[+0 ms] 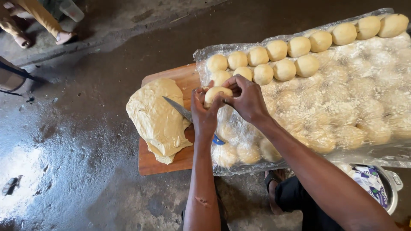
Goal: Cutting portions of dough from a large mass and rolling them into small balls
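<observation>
Two hands meet over the near edge of a wooden board [171, 164], both curled around one dough ball [216, 94]. The left hand [204, 113] cups the ball from below, fingers closed about it; a knife [179, 109] lies under this hand, its blade pointing to 10 o'clock over the big dough slab [156, 119], its blue handle end showing at 5 o'clock of the wrist. The right hand [247, 99] grips the ball from 3 o'clock, fingertips pinched on its top. Rows of finished dough balls [278, 57] sit at 1 o'clock on a clear plastic sheet [364, 85], which covers more balls beneath. At 5 o'clock, low right, stands a metal pot [391, 188] holding a patterned cloth.
</observation>
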